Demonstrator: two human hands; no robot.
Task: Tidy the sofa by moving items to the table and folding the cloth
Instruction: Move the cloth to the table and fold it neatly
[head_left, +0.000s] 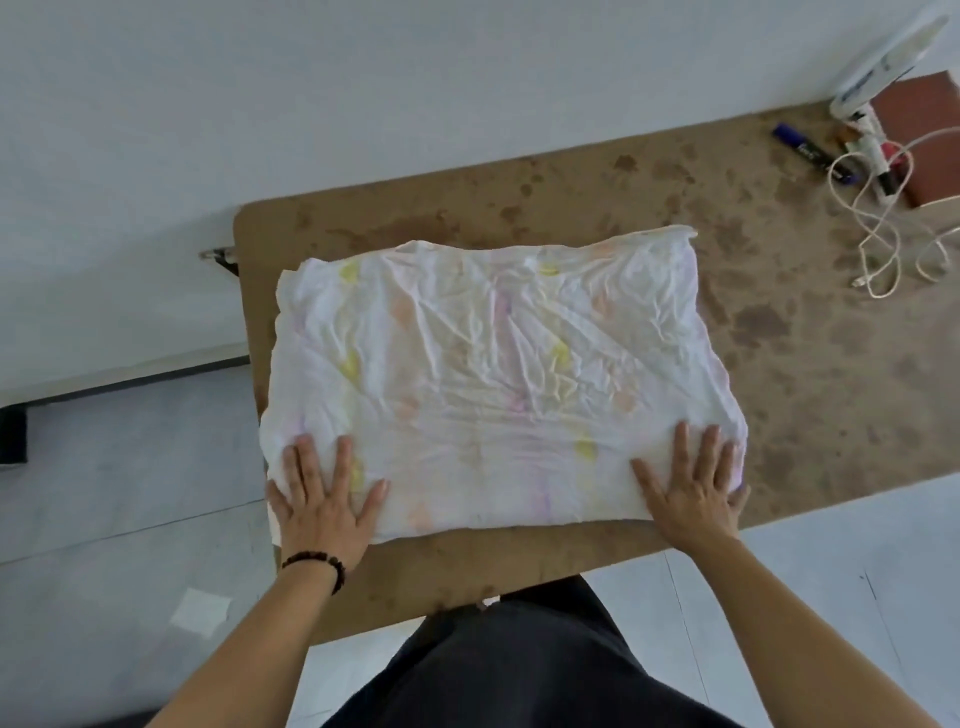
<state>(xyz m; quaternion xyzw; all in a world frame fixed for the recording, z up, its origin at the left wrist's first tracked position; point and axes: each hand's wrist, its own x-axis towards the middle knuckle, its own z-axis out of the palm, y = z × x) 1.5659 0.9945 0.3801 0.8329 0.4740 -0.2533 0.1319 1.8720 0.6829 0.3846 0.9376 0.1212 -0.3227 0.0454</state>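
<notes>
Fingers (307, 460) straight and fanned out, both palms down; left hand (324, 501) presses the near-left corner of the tie-dyed cloth (488, 374), right hand (693, 493) presses the near-right corner, neither one gripping anything; cloth lies as a crumpled rectangle on the left half of the brown table (779, 338), looking at least doubled over, though I can't count the layers; far right sit a couple of markers (810, 153), a white cable (883, 234) and a reddish notebook (919, 135), so moving items looks done; my read is smoothing mid-fold, with further folds to come; sofa is out of view.
</notes>
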